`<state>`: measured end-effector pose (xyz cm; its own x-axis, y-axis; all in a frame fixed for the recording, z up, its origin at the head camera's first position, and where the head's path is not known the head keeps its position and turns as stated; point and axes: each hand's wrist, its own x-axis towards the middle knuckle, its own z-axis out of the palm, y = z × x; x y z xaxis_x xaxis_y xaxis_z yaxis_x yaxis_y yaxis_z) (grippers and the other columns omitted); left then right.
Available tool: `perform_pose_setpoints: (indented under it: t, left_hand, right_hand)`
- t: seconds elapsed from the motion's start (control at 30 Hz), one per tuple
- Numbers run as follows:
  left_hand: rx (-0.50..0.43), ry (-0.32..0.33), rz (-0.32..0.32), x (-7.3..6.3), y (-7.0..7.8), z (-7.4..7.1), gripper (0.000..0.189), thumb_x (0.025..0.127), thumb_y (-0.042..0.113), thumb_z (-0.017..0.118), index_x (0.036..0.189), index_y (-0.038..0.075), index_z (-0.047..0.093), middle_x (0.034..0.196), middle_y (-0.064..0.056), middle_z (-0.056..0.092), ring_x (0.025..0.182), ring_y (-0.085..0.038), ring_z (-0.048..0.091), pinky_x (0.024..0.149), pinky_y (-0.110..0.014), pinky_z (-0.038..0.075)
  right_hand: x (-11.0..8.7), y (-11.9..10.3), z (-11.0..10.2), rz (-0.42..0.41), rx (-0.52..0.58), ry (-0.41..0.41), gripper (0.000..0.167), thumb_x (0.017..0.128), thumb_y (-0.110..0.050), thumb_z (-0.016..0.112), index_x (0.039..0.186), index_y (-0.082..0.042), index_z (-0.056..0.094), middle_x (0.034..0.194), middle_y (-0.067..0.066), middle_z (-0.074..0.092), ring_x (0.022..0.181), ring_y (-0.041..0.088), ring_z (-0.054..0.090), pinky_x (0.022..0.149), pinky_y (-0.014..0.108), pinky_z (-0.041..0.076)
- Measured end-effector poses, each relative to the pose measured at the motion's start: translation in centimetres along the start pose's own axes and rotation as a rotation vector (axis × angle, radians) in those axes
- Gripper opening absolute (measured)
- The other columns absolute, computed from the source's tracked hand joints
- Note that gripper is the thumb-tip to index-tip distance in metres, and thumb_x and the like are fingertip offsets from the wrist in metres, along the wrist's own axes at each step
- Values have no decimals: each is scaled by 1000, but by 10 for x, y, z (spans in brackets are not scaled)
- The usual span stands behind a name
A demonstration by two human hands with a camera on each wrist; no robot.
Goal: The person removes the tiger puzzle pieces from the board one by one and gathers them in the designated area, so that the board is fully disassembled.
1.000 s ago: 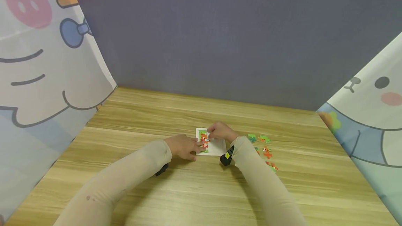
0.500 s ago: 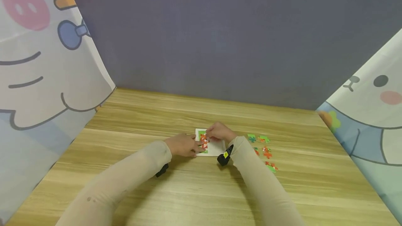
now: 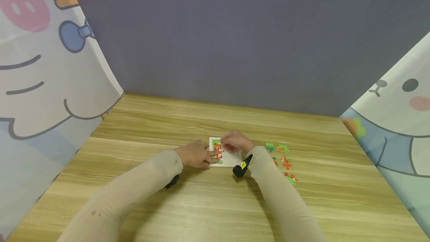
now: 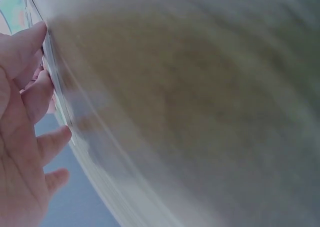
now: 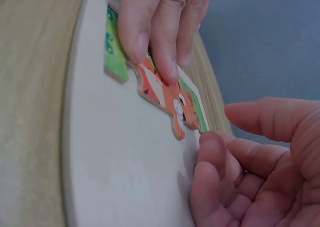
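Note:
A white puzzle tray [image 3: 231, 158] lies on the table. Along its left side is a column of joined jigsaw pieces [image 5: 162, 92] with an orange animal on green. My left hand [image 3: 195, 155] rests at the tray's left edge, and its extended fingertips press on those pieces. In the right wrist view, my right hand [image 5: 265, 172] is over the tray's far part. Its fingers are loosely bent, the thumb stands apart from them, and no piece shows between. The index fingertip is right beside the top green piece [image 5: 200, 114].
Several loose jigsaw pieces [image 3: 286, 163], green and orange, lie on the wooden table [image 3: 201, 204] to the right of the tray. A dark grey panel [image 3: 215, 40] stands behind the table. Cartoon-printed sheets [image 3: 37, 66] hang at both sides.
My right hand stays at the tray's far part, with its fingers shifting slightly and the thumb now apart from them. The left hand keeps its place on the pieces.

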<state>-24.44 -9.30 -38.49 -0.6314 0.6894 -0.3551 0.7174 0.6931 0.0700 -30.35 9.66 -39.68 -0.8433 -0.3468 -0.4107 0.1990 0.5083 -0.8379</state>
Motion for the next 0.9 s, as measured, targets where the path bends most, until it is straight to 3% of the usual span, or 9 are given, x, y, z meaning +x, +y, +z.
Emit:
perform_pose_setpoints:
  t: [0.13, 0.33, 0.47, 0.63, 0.77, 0.9]
  left_hand:
    - [-30, -8, -10, -2, -1, 0, 46, 97, 40, 54, 142, 33, 48, 150, 10, 35, 141, -31, 26, 112, -53, 20]
    - [-54, -32, 9, -1, -3, -2, 46, 97, 40, 53, 142, 31, 48, 151, 7, 33, 141, -30, 25, 112, -55, 20]
    - [-57, -49, 9, 0, -4, -3, 47, 97, 41, 52, 143, 32, 46, 151, 9, 32, 142, -28, 23, 112, -54, 19]
    - [-75, -61, -2, 1, -4, -4, 47, 97, 40, 53, 143, 34, 46, 151, 9, 33, 142, -28, 23, 113, -53, 19]
    - [-72, -57, 1, 2, -4, -4, 46, 97, 38, 54, 142, 33, 47, 151, 7, 34, 141, -30, 25, 111, -55, 21]
    - [-64, -58, 2, 2, -5, -4, 45, 98, 37, 53, 142, 33, 48, 151, 7, 34, 141, -30, 25, 110, -56, 23]
  right_hand:
    - [1, 1, 1, 33, 80, -7, 20, 92, -3, 56, 104, 10, 63, 64, 1, 53, 54, 7, 48, 50, 19, 44]
    - [0, 0, 1, 46, 92, 7, 21, 92, -3, 56, 107, 9, 63, 65, 1, 53, 54, 8, 48, 51, 19, 44]
    - [2, -1, 4, 53, 85, 35, 10, 89, -1, 56, 83, 2, 63, 60, 1, 50, 51, 9, 44, 49, 20, 41]
    - [4, -4, 9, 27, -57, 76, 33, 82, -1, 56, 53, -10, 45, 49, -1, 39, 44, 10, 34, 44, 21, 30]
    - [8, -6, 11, 10, -177, 92, 38, 79, -1, 56, 46, -13, 41, 43, -3, 35, 39, 8, 31, 42, 21, 29]
    - [11, -7, 13, 24, -193, 101, 37, 77, -1, 57, 45, -10, 41, 42, -1, 35, 38, 11, 31, 41, 23, 29]
